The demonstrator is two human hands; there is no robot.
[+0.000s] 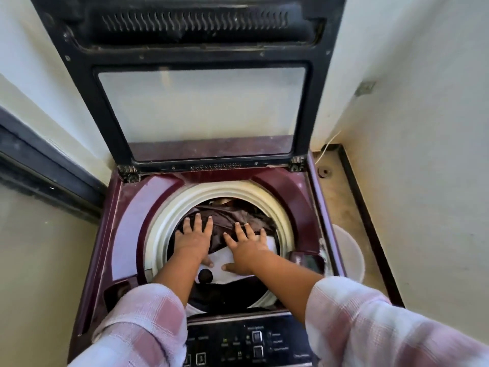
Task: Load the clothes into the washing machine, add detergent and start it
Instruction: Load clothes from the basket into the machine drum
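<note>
A maroon top-loading washing machine (132, 213) stands in front of me with its black glass lid (201, 104) raised upright. Inside the cream drum rim (169, 215) lie clothes: a dark brown garment (230, 215) at the back and a white one (225, 263) nearer me. My left hand (194, 239) lies flat on the clothes, fingers spread. My right hand (247, 247) lies flat beside it, fingers spread, palm down on the brown and white cloth. Neither hand grips anything. No detergent is in view.
The control panel (246, 343) with buttons runs along the machine's near edge. Walls close in on both sides. A white bucket (349, 252) sits on the floor to the right of the machine. A dark door frame (39, 165) is at the left.
</note>
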